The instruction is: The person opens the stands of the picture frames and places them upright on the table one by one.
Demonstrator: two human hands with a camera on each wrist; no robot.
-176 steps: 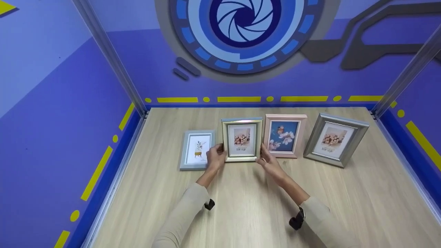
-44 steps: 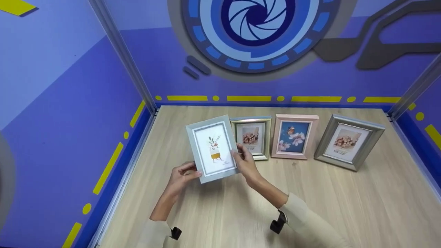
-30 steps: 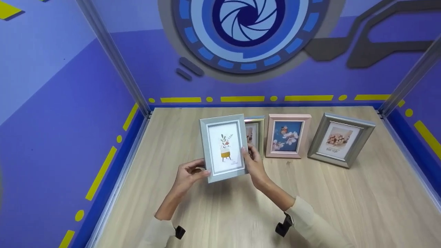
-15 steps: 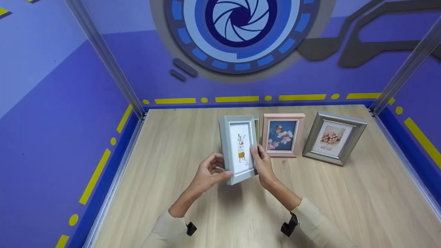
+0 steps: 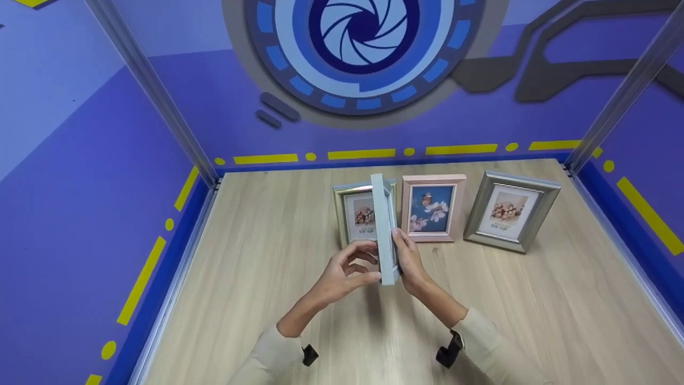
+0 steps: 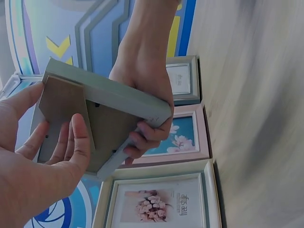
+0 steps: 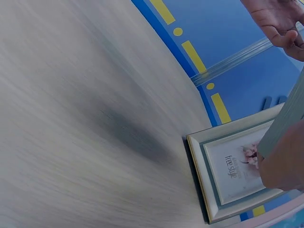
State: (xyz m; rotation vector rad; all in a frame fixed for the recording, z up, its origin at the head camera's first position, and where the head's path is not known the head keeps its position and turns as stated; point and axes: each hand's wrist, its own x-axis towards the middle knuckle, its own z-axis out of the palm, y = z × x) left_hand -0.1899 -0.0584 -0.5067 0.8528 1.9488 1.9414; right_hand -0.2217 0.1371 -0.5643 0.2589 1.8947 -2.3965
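Observation:
My right hand [image 5: 410, 262] grips the pale blue-grey picture frame [image 5: 382, 230] by its side, above the table. Seen from the head, the frame is turned edge-on. Its brown back and fold-out stand [image 6: 64, 97] face my left hand [image 6: 38, 175] in the left wrist view. The left fingers are loosely bent beside that stand; whether they touch it is unclear. Right behind stands a gold-edged picture frame [image 5: 359, 214] with a flower print, partly covered by the held one. In the right wrist view my left hand [image 7: 280, 23] shows at the top corner.
A pink picture frame [image 5: 434, 208] with a blossom picture stands right of the gold-edged one. Farther right, a silver-grey picture frame [image 5: 510, 211] stands at an angle. The wooden table [image 5: 256, 230] meets blue printed walls [image 5: 176, 96] at its back and sides.
The blue-grey frame, lying on the table earlier, was lifted and has turned from facing the head camera to edge-on. My left hand has left the gold-edged frame and moved to the blue-grey frame's back.

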